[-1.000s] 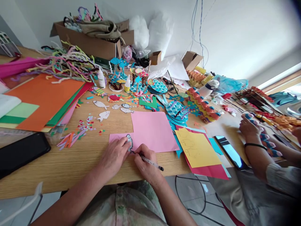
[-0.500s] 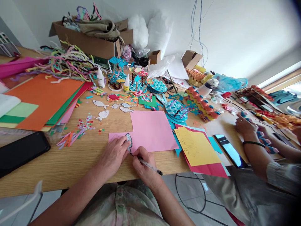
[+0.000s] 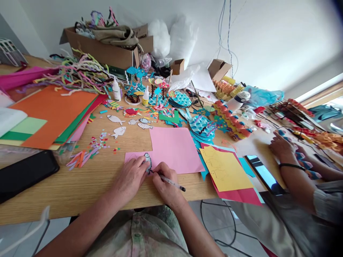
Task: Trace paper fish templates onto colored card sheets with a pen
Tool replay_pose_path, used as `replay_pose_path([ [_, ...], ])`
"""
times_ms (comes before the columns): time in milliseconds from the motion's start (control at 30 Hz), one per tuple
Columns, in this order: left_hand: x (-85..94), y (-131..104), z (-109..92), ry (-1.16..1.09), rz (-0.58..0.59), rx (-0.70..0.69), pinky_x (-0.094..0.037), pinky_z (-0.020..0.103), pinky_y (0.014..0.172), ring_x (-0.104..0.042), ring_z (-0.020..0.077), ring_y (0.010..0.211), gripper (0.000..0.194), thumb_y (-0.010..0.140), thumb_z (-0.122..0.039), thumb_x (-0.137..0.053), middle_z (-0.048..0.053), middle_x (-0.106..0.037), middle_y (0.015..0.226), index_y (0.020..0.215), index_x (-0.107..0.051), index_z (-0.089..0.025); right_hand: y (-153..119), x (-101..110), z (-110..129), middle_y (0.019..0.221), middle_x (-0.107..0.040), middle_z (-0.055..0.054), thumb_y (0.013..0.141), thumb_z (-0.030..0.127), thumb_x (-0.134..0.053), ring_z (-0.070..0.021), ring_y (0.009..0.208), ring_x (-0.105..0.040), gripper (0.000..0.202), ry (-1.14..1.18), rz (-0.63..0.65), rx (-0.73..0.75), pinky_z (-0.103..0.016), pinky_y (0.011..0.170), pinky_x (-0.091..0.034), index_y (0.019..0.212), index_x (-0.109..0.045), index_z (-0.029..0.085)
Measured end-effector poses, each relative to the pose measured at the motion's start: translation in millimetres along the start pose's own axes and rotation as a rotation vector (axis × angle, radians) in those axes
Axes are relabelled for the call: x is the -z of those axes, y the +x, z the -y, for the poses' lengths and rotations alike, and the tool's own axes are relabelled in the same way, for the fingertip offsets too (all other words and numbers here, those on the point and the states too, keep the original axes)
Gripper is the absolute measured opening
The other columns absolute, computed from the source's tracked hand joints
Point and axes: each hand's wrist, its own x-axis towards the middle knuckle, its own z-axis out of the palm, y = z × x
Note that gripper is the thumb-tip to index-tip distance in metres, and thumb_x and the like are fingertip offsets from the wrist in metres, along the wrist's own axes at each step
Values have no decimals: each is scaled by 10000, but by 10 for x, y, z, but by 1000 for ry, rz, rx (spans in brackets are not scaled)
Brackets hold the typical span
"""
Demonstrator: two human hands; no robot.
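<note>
A white paper fish [image 3: 147,161] with dark drawn lines lies on the pink paper [image 3: 175,150] near the table's front edge. My left hand [image 3: 132,175] holds the fish down, its fingers close together and partly covering it. To its right, my right hand [image 3: 165,182] is closed around a clear pen [image 3: 173,183] with a black end. The pen's tip is at the lower end of the fish, touching or just above the paper. Several other white paper fish, one of them a cutout [image 3: 118,132], lie beyond the pink sheet.
Yellow paper [image 3: 227,169] with pencilled fish and a phone [image 3: 264,175] lie right. Coloured sheets [image 3: 56,110], paper scraps [image 3: 100,141] and a black phone [image 3: 29,175] are left. Glue bottles [image 3: 116,90] and blue crafts [image 3: 200,125] stand behind. Another person's hand [image 3: 282,146] is far right.
The pen tip has shifted very slightly along the lower end of the fish. My left hand stays on the fish. The whole view has moved a little.
</note>
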Motion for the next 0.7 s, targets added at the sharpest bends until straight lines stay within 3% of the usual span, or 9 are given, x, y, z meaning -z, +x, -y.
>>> replay_pose_path([
  [700,-20,-5,20,-18,-34,-7,-446,386,819,-518,227,943,237,847,-106,-387,79,-537,1067,991,-555,-191,-124,25,14,516,-402,72,731,160,-417,-89,443,-357,70,-28,3,13,-205,467,-290,685,-445,204],
])
